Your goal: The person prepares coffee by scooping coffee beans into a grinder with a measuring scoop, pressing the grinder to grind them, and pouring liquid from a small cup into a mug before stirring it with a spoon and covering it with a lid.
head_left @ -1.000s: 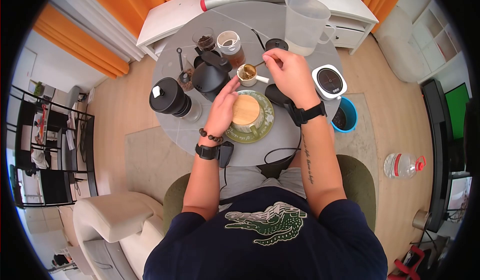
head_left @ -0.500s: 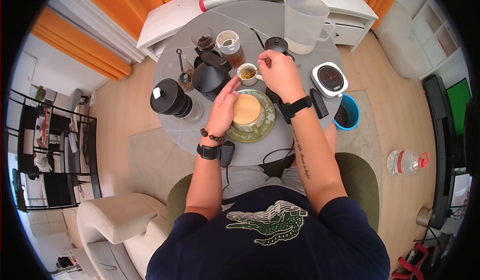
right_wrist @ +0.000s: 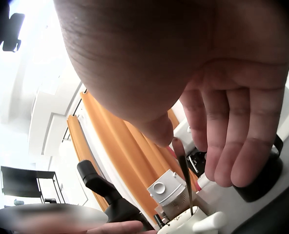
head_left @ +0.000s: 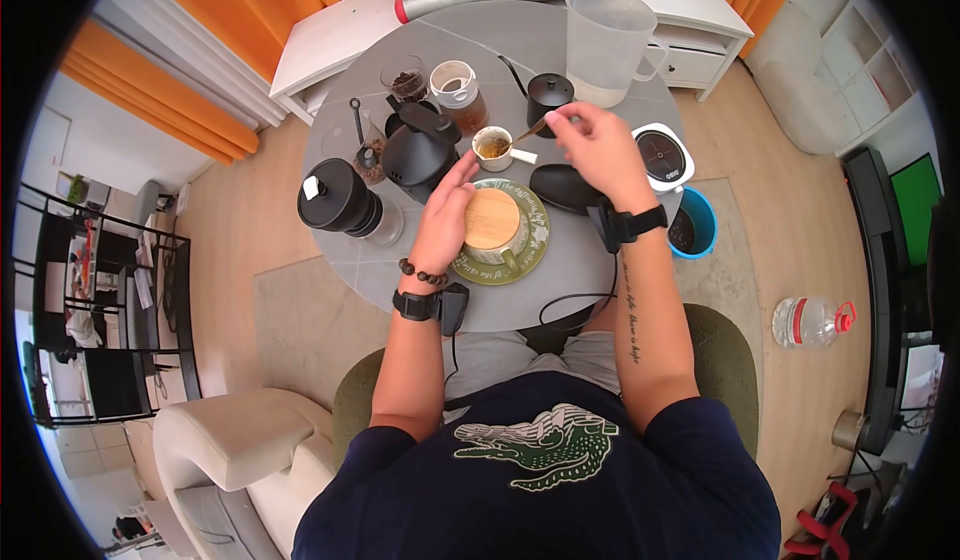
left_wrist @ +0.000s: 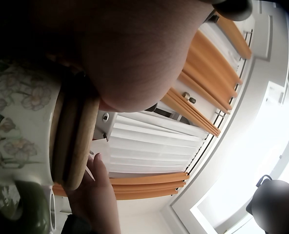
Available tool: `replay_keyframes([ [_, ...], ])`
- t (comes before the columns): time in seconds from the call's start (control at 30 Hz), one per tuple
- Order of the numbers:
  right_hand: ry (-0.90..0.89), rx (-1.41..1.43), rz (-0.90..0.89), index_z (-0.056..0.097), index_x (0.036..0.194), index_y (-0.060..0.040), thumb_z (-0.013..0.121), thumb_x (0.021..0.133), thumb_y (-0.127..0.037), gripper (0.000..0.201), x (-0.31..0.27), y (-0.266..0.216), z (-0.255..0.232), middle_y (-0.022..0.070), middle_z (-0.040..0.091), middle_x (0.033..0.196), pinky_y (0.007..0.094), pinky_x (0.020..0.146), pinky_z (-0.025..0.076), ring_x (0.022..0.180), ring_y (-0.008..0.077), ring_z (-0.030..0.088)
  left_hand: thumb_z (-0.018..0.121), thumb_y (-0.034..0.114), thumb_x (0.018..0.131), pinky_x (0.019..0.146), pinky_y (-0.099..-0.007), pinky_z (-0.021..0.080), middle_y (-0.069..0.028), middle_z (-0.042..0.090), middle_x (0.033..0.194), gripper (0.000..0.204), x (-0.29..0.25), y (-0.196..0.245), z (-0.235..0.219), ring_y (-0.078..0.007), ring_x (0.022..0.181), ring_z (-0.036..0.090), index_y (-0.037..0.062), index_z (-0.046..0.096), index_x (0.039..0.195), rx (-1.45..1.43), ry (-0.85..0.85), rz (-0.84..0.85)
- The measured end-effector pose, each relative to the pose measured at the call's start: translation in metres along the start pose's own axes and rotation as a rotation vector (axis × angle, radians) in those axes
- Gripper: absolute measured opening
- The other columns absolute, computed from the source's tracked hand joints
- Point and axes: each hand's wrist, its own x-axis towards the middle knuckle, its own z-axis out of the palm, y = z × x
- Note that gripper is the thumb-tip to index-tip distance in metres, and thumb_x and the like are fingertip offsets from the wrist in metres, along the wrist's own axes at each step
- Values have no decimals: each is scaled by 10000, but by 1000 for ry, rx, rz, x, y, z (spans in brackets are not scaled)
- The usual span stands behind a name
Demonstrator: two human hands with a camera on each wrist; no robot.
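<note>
My right hand (head_left: 603, 150) pinches the end of a thin spoon (head_left: 531, 130) between thumb and finger; its lower end dips into a small white cup (head_left: 490, 161) holding brownish contents. In the right wrist view the spoon (right_wrist: 184, 168) leans into the cup (right_wrist: 182, 225), the other fingers extended. My left hand (head_left: 447, 216) rests with relaxed, fairly straight fingers beside the cup and along the wooden lid (head_left: 492, 219) of a patterned mug on a green plate (head_left: 541, 237). The left wrist view shows the floral mug (left_wrist: 20, 117) and the lid's edge (left_wrist: 81, 141) close up.
Left of the cup stand a black kettle (head_left: 420, 150), a glass server (head_left: 463, 100) and a hand grinder (head_left: 335, 195). Behind are a small black kettle (head_left: 549, 90) and a plastic pitcher (head_left: 606, 45). A scale (head_left: 662, 156) lies right; a blue bin (head_left: 702, 225) is on the floor.
My right hand has moved away from the cup to the right since half a second ago, and the spoon's shaft shows more plainly. The left hand has barely moved.
</note>
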Motion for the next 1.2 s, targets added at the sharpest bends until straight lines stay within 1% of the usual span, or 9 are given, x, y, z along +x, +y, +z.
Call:
replay_keyframes([
  [0.17, 186, -16, -51, 815, 1212, -18, 791, 1047, -371, 390, 17, 14, -31, 128, 777, 856, 412, 737, 589, 748, 266, 731, 465, 141, 1135, 1354, -384, 335, -193, 498, 1766, 633, -1, 1, 1, -279, 1649, 453, -89, 423, 1723, -11, -7, 11],
  [0.27, 382, -30, -106, 763, 1357, -25, 806, 1028, -373, 481, 46, 29, -54, 159, 804, 1051, 431, 797, 609, 867, 266, 754, 465, 143, 1134, 1348, -382, 341, -190, 496, 1769, 633, 0, 3, 0, -280, 1650, 455, -86, 425, 1723, 1, -11, 13],
  [0.33, 600, -77, -114, 684, 1474, -13, 830, 1006, -406, 629, 66, 35, -66, 205, 780, 1282, 453, 954, 616, 1099, 305, 763, 465, 146, 1133, 1340, -380, 348, -186, 496, 1771, 634, -1, 4, -1, -280, 1648, 458, -83, 428, 1724, 20, 1, -21],
  [0.5, 678, -11, -118, 629, 1520, 55, 787, 1042, -496, 747, 111, 50, -87, 254, 721, 1459, 464, 1186, 521, 1383, 359, 676, 466, 151, 1132, 1334, -380, 354, -185, 497, 1771, 637, -1, 2, 0, -279, 1648, 460, -77, 431, 1725, 13, -3, -12],
  [0.6, 498, 238, 53, 617, 1540, 76, 720, 1087, -539, 771, 120, 46, -91, 239, 725, 1452, 434, 1174, 514, 1365, 324, 677, 480, 156, 1137, 1323, -374, 355, -214, 532, 1734, 624, -1, -1, -2, -273, 1632, 475, -42, 450, 1728, 6, 5, -8],
  [0.7, 462, 403, 183, 725, 1343, 76, 665, 1119, -566, 682, 133, 58, -89, 172, 783, 1261, 402, 1092, 528, 1234, 244, 708, 482, 160, 1137, 1323, -374, 355, -213, 536, 1731, 625, -1, 1, 0, -273, 1632, 475, -41, 450, 1728, 7, 6, -10],
  [0.77, 413, 398, 242, 756, 1060, 23, 650, 1122, -594, 629, 136, 59, -86, 82, 758, 996, 385, 970, 531, 991, 184, 705, 472, 161, 1132, 1334, -379, 355, -185, 505, 1765, 639, -2, 3, 0, -279, 1649, 458, -73, 432, 1726, 19, -2, -15],
  [0.87, 352, 430, 272, 687, 879, -44, 634, 1137, -581, 598, 131, 57, -79, 21, 681, 850, 359, 881, 514, 802, 155, 635, 473, 160, 1133, 1334, -378, 356, -185, 513, 1757, 637, -1, 5, 1, -275, 1648, 458, -69, 434, 1726, 17, 0, -14],
  [1.2, 301, 661, 82, 499, 825, -171, 558, 1218, -469, 498, 127, 46, -66, -50, 413, 793, 329, 805, 460, 705, 133, 384, 477, 148, 1146, 1328, -367, 364, -197, 522, 1743, 624, -3, 1, 0, -264, 1643, 461, -64, 428, 1731, -18, 6, 0],
])
